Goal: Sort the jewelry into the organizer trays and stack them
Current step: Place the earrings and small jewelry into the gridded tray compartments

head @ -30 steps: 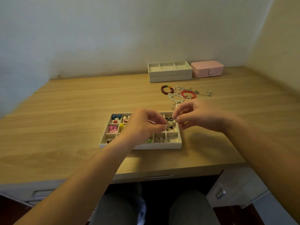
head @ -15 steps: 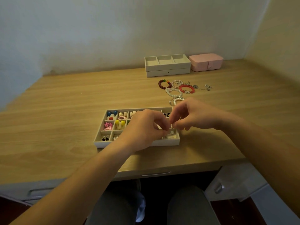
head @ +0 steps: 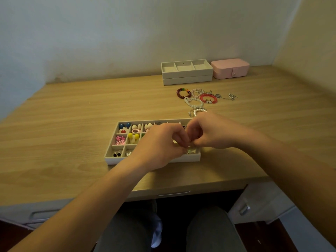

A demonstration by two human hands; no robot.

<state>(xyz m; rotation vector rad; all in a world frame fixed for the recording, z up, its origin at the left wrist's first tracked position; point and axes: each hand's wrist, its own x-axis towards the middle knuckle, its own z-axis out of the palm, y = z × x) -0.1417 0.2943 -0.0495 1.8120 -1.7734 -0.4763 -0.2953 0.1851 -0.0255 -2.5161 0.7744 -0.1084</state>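
A white divided organizer tray (head: 116, 160) lies near the desk's front edge, with colourful earrings and rings in its left compartments. My left hand (head: 160, 144) and my right hand (head: 212, 131) meet above the tray's front right compartment. Both have curled fingers, and their fingertips pinch together on a small silver jewelry piece that they mostly hide. Silvery pieces (head: 191, 151) lie in the compartment just below the fingertips. My hands cover the tray's right half.
Loose bracelets lie behind the tray: a dark red one (head: 183, 93), a red one (head: 208, 98) and a white one (head: 193, 103), with thin chains (head: 231, 96) to their right. Two stacked trays (head: 187, 72) and a pink box (head: 230, 68) stand by the wall.
Both hands have dropped from above the tray's middle down to its front right compartment, fingertips still together. My head has tilted, so the desk sits lower in view.
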